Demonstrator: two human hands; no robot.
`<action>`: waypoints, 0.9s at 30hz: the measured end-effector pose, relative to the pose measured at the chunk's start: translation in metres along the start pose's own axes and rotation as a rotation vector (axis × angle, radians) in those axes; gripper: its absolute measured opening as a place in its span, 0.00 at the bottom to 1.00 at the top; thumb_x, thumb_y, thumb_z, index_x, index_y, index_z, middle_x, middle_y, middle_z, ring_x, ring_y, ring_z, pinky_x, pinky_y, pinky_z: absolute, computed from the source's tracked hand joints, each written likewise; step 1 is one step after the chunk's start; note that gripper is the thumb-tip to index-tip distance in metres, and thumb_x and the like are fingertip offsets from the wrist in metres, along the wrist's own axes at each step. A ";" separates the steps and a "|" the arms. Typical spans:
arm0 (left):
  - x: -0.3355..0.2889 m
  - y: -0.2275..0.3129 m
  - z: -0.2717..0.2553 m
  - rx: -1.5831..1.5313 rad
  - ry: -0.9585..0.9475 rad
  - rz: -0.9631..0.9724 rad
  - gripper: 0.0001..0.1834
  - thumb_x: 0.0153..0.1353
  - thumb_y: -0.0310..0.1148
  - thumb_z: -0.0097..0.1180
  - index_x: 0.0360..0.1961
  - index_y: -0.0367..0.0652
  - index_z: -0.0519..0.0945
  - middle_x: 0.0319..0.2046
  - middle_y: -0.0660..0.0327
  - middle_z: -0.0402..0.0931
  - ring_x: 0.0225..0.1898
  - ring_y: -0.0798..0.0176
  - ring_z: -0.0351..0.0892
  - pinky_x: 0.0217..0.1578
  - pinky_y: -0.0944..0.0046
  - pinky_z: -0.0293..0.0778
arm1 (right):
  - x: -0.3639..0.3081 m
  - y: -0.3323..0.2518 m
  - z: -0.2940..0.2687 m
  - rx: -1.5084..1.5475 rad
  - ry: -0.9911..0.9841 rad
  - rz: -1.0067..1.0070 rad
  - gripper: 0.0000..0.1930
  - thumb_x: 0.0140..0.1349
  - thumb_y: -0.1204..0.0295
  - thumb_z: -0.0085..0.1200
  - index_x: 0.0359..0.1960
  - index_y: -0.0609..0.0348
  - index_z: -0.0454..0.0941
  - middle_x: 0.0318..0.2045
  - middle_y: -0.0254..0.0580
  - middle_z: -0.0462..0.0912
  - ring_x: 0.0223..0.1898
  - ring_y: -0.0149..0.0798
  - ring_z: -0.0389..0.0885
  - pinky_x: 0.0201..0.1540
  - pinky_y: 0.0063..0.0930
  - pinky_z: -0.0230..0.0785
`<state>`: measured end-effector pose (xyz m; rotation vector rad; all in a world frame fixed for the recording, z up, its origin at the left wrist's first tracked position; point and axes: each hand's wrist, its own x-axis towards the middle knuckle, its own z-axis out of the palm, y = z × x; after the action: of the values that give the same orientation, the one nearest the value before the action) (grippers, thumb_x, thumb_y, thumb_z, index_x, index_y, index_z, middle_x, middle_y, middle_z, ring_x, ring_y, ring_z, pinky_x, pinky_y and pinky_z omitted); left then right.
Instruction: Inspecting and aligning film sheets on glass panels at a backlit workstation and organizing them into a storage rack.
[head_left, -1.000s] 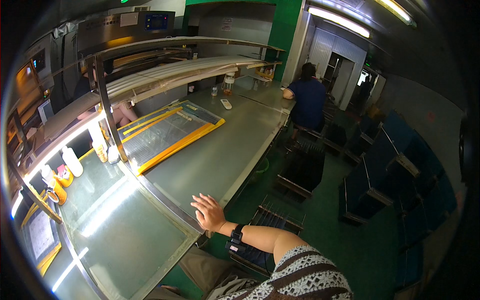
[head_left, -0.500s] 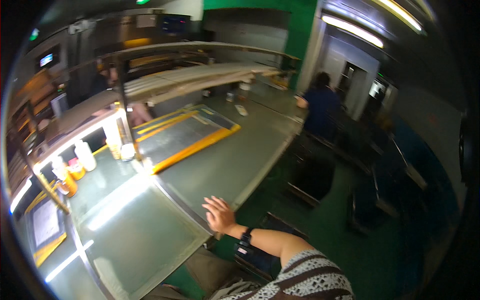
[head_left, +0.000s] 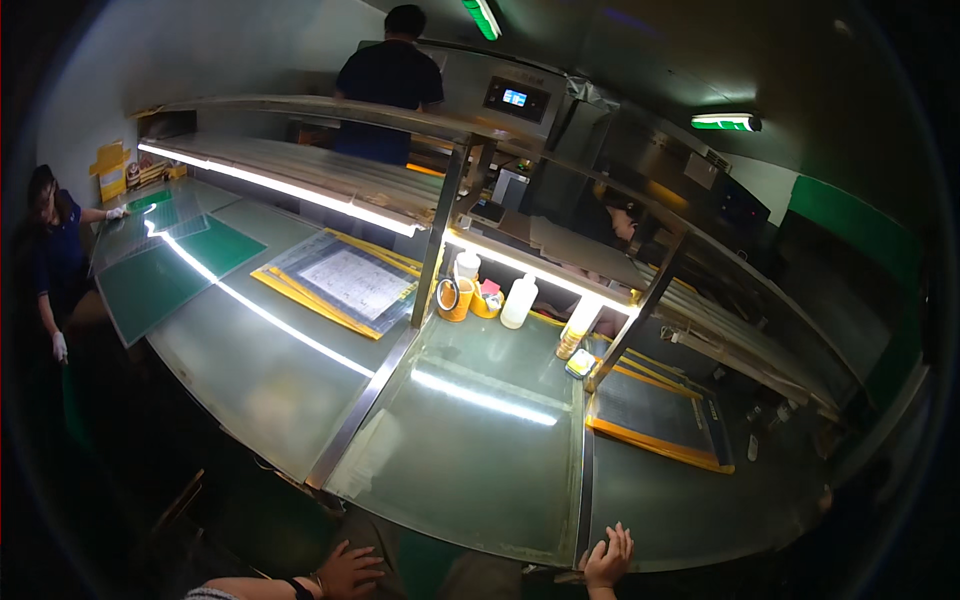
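Low in the view, my left hand point(head_left: 350, 573) hangs in front of the table edge with its fingers spread and nothing in them. A dark band is on that wrist. My right hand point(head_left: 608, 557) is at the front edge of the glass-topped table point(head_left: 470, 480), near a metal strip point(head_left: 586, 480) that divides the top. Its fingers are stretched out, and it holds nothing. White bottles point(head_left: 518, 302) and orange containers point(head_left: 456, 299) stand at the back of the middle section, beyond both hands.
Yellow-edged frames lie left point(head_left: 355, 280) and right point(head_left: 660, 410) on the table. A lit shelf point(head_left: 290, 185) on metal posts point(head_left: 440, 235) runs above it. At the far left a gloved person point(head_left: 60, 240) stands by a green-based mesh frame point(head_left: 180, 270). Another person point(head_left: 390, 80) stands behind the shelf.
My view has swung left, bringing the far left end of the table into sight. Both hands now show along the lower edge, where only one hand showed before.
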<state>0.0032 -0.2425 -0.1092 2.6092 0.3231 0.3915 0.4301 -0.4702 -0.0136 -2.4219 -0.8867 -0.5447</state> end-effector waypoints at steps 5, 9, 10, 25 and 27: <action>0.011 0.002 -0.010 0.028 -0.064 0.003 0.17 0.59 0.46 0.49 0.48 0.59 0.77 0.56 0.64 0.68 0.63 0.55 0.58 0.59 0.33 0.46 | 0.000 -0.001 -0.003 -0.001 0.052 -0.004 0.16 0.50 0.72 0.47 0.42 0.60 0.76 0.52 0.50 0.73 0.57 0.56 0.65 0.62 0.48 0.52; 0.028 -0.002 -0.006 0.137 -0.046 0.111 0.17 0.57 0.43 0.51 0.48 0.55 0.76 0.49 0.59 0.73 0.57 0.54 0.66 0.61 0.42 0.46 | 0.003 0.008 -0.008 -0.010 0.113 -0.050 0.15 0.50 0.73 0.48 0.41 0.58 0.77 0.51 0.47 0.74 0.55 0.54 0.68 0.60 0.48 0.55; 0.028 0.008 -0.011 -0.010 -0.035 0.037 0.17 0.56 0.37 0.53 0.48 0.49 0.78 0.56 0.60 0.68 0.63 0.50 0.56 0.62 0.38 0.43 | 0.005 0.006 -0.011 -0.021 0.132 -0.058 0.15 0.50 0.73 0.48 0.41 0.57 0.77 0.51 0.46 0.74 0.54 0.53 0.69 0.59 0.48 0.56; 0.012 -0.039 0.019 0.208 -0.183 0.159 0.21 0.60 0.46 0.47 0.56 0.59 0.72 0.62 0.64 0.62 0.66 0.54 0.53 0.61 0.37 0.41 | 0.000 -0.003 -0.002 -0.023 0.146 0.035 0.15 0.55 0.69 0.48 0.46 0.53 0.75 0.54 0.41 0.72 0.58 0.48 0.66 0.62 0.44 0.53; 0.011 -0.043 0.021 0.218 -0.143 0.165 0.21 0.61 0.46 0.46 0.56 0.60 0.72 0.62 0.64 0.63 0.66 0.54 0.54 0.61 0.38 0.41 | 0.000 -0.004 0.000 -0.035 0.137 0.039 0.15 0.56 0.68 0.48 0.46 0.51 0.75 0.55 0.39 0.71 0.59 0.46 0.65 0.63 0.42 0.53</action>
<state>0.0138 -0.2116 -0.1454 2.8697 0.1061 0.2331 0.4276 -0.4676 -0.0127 -2.3951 -0.7766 -0.7075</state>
